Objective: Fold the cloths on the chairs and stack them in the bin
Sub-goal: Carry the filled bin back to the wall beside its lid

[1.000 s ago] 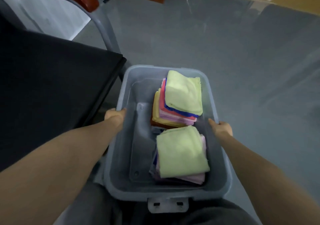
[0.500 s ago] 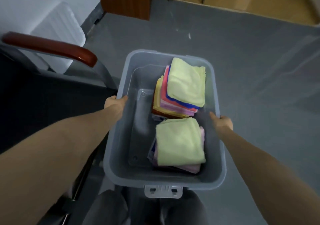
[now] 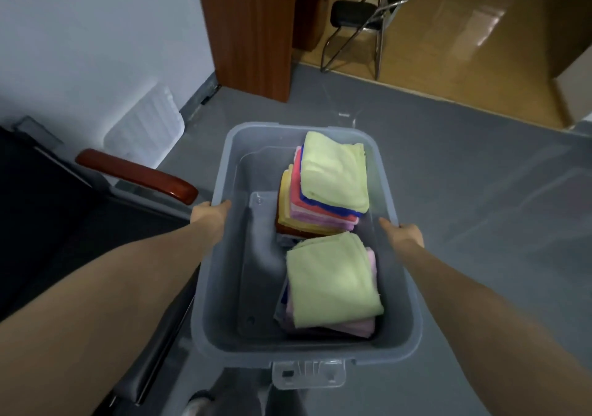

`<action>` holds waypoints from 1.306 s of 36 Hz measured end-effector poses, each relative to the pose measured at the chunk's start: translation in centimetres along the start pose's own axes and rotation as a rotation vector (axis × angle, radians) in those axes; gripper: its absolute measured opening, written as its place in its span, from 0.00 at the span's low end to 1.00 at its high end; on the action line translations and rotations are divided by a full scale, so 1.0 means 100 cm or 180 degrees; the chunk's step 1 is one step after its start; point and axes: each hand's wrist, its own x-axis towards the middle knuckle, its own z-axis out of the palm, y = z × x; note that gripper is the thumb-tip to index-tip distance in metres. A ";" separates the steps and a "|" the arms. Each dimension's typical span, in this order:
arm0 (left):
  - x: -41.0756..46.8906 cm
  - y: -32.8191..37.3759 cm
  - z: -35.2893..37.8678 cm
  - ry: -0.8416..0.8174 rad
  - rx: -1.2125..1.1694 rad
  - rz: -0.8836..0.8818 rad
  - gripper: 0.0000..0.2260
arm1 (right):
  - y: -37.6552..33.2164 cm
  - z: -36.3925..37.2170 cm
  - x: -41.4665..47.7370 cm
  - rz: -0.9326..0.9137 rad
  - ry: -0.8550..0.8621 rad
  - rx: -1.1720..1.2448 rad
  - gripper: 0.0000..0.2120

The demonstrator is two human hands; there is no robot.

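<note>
I carry a translucent grey bin in front of me above the grey floor. My left hand grips its left rim, thumb over the edge. On the right rim my right hand grips the same way. Inside, along the right side, lie two stacks of folded cloths. The far stack is taller, with a pale yellow-green cloth over blue, red, pink and yellow ones. The near stack also has a yellow-green cloth on top, over pink and purple ones. The left half of the bin's floor is bare.
A black chair with a brown wooden armrest stands at my left, touching nothing. A white lid leans on the wall. A wooden cabinet and a folding chair stand far ahead. Grey floor spreads to the right.
The bin has come up and away from the black chair, still in both hands. My view has lifted, showing the cabinet, the folding chair and more floor.
</note>
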 end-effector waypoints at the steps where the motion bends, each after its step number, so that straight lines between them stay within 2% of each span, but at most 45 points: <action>1: 0.000 0.009 0.003 -0.0003 -0.0035 -0.0009 0.14 | -0.011 -0.005 0.005 -0.0026 0.0007 -0.0023 0.18; 9: 0.028 0.073 0.026 0.0098 -0.0208 -0.0010 0.17 | -0.094 -0.022 0.046 -0.0200 -0.0086 -0.0179 0.18; 21: 0.122 0.188 0.048 0.0187 -0.0055 0.0086 0.18 | -0.239 0.013 0.143 -0.0446 -0.0367 -0.0304 0.25; 29: 0.177 0.243 0.058 0.0553 -0.0394 0.0036 0.14 | -0.336 0.058 0.219 -0.0806 -0.0712 -0.0520 0.24; 35: 0.229 0.274 0.067 0.0930 -0.0650 -0.0195 0.12 | -0.419 0.102 0.277 -0.1187 -0.1093 -0.0862 0.30; 41: 0.278 0.300 0.069 0.1321 -0.0807 -0.0293 0.08 | -0.492 0.150 0.322 -0.1211 -0.1372 -0.0978 0.26; 47: 0.327 0.320 0.057 0.1511 -0.0770 -0.0504 0.19 | -0.551 0.200 0.351 -0.1309 -0.1563 -0.1305 0.24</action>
